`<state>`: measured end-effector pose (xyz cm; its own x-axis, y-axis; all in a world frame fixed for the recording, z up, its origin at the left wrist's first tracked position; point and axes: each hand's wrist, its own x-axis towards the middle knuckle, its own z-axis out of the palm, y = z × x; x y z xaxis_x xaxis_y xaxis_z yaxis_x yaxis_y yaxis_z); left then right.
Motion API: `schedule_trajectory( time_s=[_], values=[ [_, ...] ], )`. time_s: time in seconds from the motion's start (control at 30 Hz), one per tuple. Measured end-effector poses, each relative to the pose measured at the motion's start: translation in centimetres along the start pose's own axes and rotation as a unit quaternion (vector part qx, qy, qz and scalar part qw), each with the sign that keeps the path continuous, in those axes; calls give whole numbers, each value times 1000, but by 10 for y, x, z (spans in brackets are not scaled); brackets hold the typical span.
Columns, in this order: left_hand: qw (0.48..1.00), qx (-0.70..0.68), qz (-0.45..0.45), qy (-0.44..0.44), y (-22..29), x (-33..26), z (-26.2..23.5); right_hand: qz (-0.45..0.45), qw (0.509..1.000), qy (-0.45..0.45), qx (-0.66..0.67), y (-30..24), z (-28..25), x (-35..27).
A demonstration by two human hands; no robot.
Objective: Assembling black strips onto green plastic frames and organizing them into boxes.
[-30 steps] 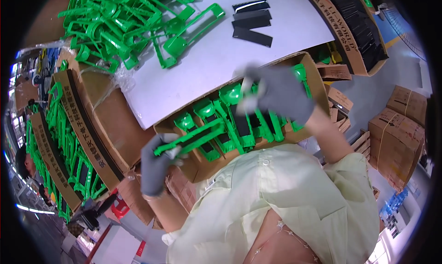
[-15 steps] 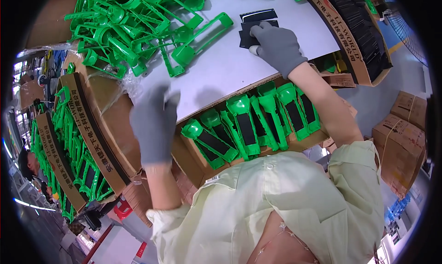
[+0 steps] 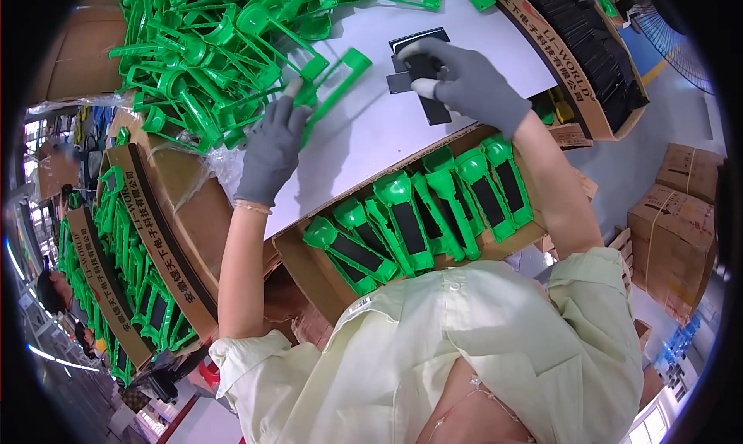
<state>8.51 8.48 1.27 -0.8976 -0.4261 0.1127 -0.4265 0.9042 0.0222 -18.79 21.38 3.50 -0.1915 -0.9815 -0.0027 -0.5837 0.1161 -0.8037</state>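
Gloved in grey, my left hand [image 3: 272, 151] is closed on a green plastic frame [image 3: 336, 100] with a long open window, lifted beside the pile of similar green frames [image 3: 182, 76]. My right hand [image 3: 478, 87], also gloved, pinches a black rectangular panel [image 3: 436, 111] between thumb and fingers, tilted above the white work surface [image 3: 368, 127]. Other flat black panels [image 3: 400, 83] lie under and beside it. Close to my body, a cardboard box [image 3: 303, 278] holds several green frames fitted with black panels [image 3: 408, 226].
On the right stands a long carton [image 3: 559, 53] packed with black panels. More cartons [image 3: 174, 247] of green frames are at the left. Stacked brown boxes [image 3: 672, 239] stand on the floor at right, with a fan [image 3: 672, 38] beyond. Crumpled clear plastic [image 3: 224, 169] edges the work surface.
My left hand has moved up and away to the pile side and taken hold of a green frame. My right hand has lifted and turned a black panel off the others.
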Motion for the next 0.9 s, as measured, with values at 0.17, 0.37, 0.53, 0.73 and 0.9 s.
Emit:
schedule_trajectory(
  time_s=[0.17, 0.37, 0.53, 0.73, 0.9],
  values=[
    [920, -317, -119, 197, 22, -12, -32, 128, 978, 13, 166, -15, -14, -31],
    [530, -752, -375, 117, 101, -40, -46, 139, 933, -3, 332, -66, -23, -69],
    [501, -798, -326, 72, 131, -51, -52, 99, 966, -72, 226, -69, -1, -81],
    [513, -785, -342, 60, 138, -57, -50, 61, 989, -58, 123, -70, 9, -89],
    [509, -779, -360, 69, 154, -52, -53, 81, 983, -100, 129, -63, 10, -85]
  ],
)
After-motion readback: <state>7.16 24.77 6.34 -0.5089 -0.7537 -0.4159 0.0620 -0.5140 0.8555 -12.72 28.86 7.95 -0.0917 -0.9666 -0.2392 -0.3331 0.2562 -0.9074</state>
